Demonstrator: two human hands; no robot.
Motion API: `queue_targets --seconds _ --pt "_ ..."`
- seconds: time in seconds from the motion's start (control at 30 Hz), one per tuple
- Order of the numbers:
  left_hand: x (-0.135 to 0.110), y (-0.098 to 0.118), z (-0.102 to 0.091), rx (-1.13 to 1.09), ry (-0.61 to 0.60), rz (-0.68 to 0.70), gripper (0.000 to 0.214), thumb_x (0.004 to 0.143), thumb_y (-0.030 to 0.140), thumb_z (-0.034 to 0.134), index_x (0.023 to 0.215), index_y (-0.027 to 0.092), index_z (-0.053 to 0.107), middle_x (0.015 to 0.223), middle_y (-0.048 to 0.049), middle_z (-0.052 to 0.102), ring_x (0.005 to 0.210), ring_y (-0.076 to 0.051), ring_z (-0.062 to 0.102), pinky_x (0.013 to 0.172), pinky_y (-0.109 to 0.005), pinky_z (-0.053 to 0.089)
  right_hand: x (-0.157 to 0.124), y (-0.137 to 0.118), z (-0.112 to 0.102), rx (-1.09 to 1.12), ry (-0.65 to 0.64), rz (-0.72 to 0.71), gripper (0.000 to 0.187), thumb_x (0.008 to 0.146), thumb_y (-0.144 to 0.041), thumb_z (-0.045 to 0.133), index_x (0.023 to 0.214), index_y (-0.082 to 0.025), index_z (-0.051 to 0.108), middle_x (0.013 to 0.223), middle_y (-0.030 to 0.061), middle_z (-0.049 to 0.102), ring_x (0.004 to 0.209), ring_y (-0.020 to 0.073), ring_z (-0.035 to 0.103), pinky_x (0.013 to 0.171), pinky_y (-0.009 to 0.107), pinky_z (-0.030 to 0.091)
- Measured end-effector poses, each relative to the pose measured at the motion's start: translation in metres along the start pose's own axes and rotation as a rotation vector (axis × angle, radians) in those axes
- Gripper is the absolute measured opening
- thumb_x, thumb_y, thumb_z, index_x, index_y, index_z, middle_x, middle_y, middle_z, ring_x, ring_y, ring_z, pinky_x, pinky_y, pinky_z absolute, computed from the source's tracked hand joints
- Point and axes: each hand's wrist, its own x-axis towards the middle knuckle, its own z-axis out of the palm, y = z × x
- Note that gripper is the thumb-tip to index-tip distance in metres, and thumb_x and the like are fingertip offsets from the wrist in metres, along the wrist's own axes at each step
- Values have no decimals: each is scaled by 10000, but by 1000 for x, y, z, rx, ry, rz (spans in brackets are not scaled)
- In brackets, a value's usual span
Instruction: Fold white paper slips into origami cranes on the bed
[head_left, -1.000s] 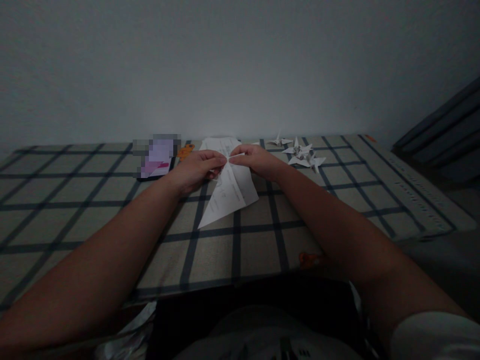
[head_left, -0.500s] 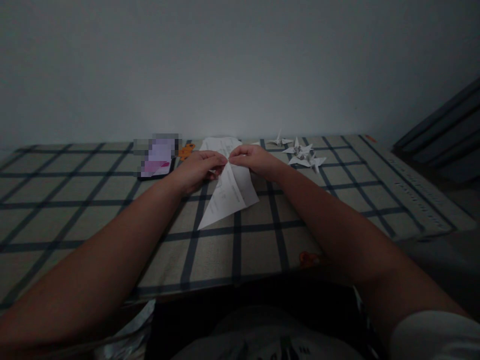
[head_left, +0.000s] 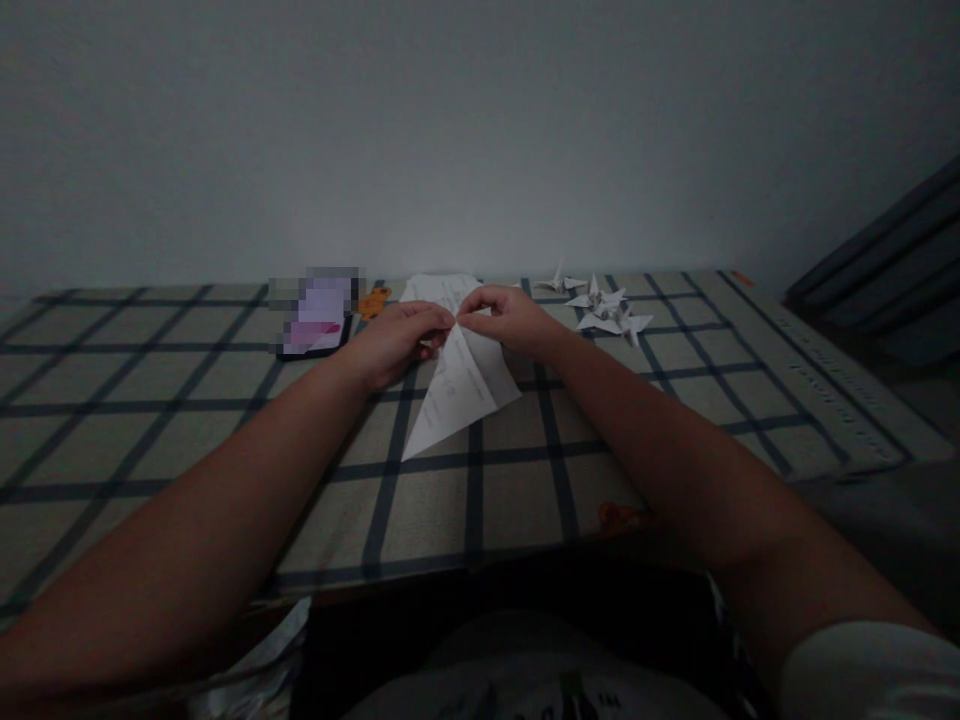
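Observation:
A sheet of folded printed paper (head_left: 459,392) hangs from my fingertips, its wide end toward me and one long corner pointing down to the left. My left hand (head_left: 401,340) pinches the paper's upper tip from the left. From the right, my right hand (head_left: 504,318) pinches the same tip with thumb and forefinger, so the fingertips of both hands nearly meet. Behind the hands lies a stack of printed paper sheets (head_left: 436,288), partly covered by them. Several folded paper cranes (head_left: 600,303) rest on the cloth to the right of my right hand.
A phone (head_left: 319,315), partly pixelated, stands at the left rear, with an orange cut-out shape (head_left: 374,302) beside it. The checked tablecloth (head_left: 180,400) spans the table up to the wall. Another orange item (head_left: 621,516) sits at the front edge, near my right forearm.
The lower part of the folded paper has swung slightly to the right. Both hands keep their pinch at the tip, almost unmoved.

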Motion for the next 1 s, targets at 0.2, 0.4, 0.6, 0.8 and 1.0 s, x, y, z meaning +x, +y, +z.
queue_targets --seconds 0.2,0.4,0.6,0.8,1.0 --pt "1 0 2 -2 15 -14 181 712 277 729 637 181 595 596 17 479 515 -77 411 461 -220 262 1 3 1 -52 37 -33 171 800 -314 665 858 -160 710 866 28 694 780 145 530 740 280 390" --pt "3 0 0 -25 32 19 162 716 267 725 658 182 602 612 25 507 512 -77 421 449 -215 272 -1 0 2 200 0 114 229 756 -350 740 875 -159 697 828 17 686 759 133 557 694 259 422" --pt "2 -2 -1 -87 84 -18 193 669 278 788 793 170 685 746 -18 650 647 -133 591 502 -224 406 -1 7 1 337 -27 168 288 740 -383 794 877 -154 687 761 2 645 668 110 528 605 240 398" --pt "-1 1 0 -66 70 -44 179 657 274 804 759 172 697 728 -5 659 624 -119 594 533 -223 431 -1 9 0 361 -5 183 285 753 -380 788 894 -153 691 746 -5 634 642 103 511 566 235 374" --pt "-4 2 3 -51 90 -24 186 654 280 811 736 178 679 668 17 618 539 -102 540 494 -227 396 1 13 -1 262 -12 142 311 757 -412 785 896 -147 700 783 7 649 678 112 528 605 246 390"
